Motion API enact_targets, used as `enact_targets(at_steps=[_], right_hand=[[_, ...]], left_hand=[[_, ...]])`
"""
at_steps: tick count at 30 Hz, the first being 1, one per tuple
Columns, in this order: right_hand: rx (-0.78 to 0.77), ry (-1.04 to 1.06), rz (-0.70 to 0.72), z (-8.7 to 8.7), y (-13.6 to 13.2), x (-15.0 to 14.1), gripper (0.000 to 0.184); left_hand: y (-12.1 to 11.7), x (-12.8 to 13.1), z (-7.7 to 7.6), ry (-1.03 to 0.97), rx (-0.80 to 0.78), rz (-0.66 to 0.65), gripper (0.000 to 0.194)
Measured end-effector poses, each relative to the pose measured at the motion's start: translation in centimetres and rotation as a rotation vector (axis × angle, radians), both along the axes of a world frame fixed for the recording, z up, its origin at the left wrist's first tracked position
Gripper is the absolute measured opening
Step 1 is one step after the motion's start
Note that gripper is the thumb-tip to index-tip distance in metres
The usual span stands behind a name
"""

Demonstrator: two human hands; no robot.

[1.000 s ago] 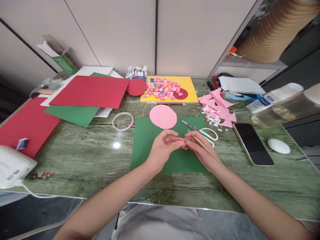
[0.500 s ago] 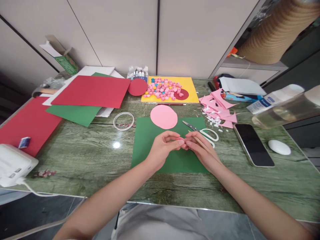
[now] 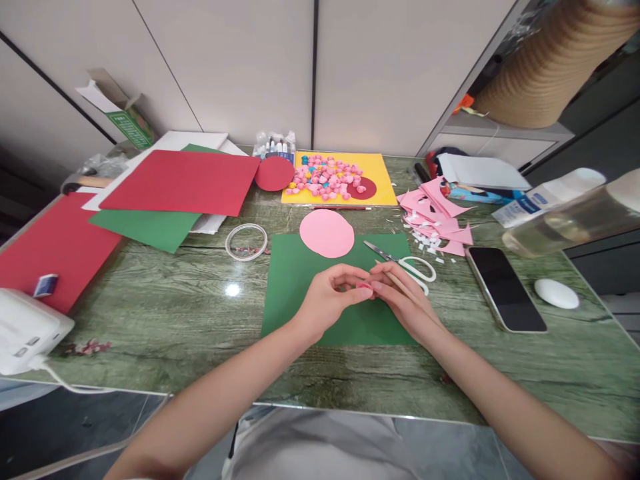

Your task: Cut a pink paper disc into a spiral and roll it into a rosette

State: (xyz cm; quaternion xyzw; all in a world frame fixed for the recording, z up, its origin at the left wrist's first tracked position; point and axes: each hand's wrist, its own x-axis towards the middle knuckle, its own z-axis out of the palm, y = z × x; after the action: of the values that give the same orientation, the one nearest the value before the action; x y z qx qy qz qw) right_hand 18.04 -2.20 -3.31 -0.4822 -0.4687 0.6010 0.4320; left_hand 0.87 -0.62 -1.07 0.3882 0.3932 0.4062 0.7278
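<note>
Over the green paper sheet [image 3: 290, 293], my left hand [image 3: 327, 300] and my right hand [image 3: 405, 303] meet at the fingertips. Between them is a small pink paper piece [image 3: 365, 287], mostly covered by the fingers. My left thumb and index finger are closed on it, and the right fingertips pinch its other side. A thin wooden stick [image 3: 399, 281] lies in my right hand, slanting along the fingers. Just beyond the hands is a pink paper circle [image 3: 327, 233], overlapping the green sheet's far edge. White-handled scissors [image 3: 420, 268] lie beside my right hand, blades pointing away to the left.
At the back, a yellow sheet [image 3: 383, 177] bears many small pink, blue and yellow pieces. Pink paper scraps [image 3: 440, 217] lie right, near a phone [image 3: 505, 290] and white mouse [image 3: 557, 293]. Leftward are a tape roll [image 3: 247, 242], red paper [image 3: 185, 183] and a white charger [image 3: 33, 330].
My left fingertips have shifted slightly right against the right ones, and less of the pink paper piece shows. My right hand and the stick stay nearly in place.
</note>
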Motion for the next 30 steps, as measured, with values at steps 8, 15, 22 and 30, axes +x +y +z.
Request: enact_targets(at_steps=[8,15,22,30], right_hand=[[0.001,-0.007,0.000,-0.2,0.1,0.1,0.021],[0.016,-0.008,0.023,-0.6,0.2,0.1,0.023],[0.080,-0.050,0.049,-0.2,0.5,0.1,0.027],[0.170,-0.127,0.098,-0.2,0.5,0.1,0.024]], left_hand=[[0.7,-0.7,-0.3,0.156,0.094,0.327,0.026],[8.6,-1.2,-1.0,0.361,0.205,0.460,0.026],[20.3,-1.6,0.3,0.770,0.323,0.408,0.034],[22.9,-2.5,1.4,1.107,0.501,0.277,0.033]])
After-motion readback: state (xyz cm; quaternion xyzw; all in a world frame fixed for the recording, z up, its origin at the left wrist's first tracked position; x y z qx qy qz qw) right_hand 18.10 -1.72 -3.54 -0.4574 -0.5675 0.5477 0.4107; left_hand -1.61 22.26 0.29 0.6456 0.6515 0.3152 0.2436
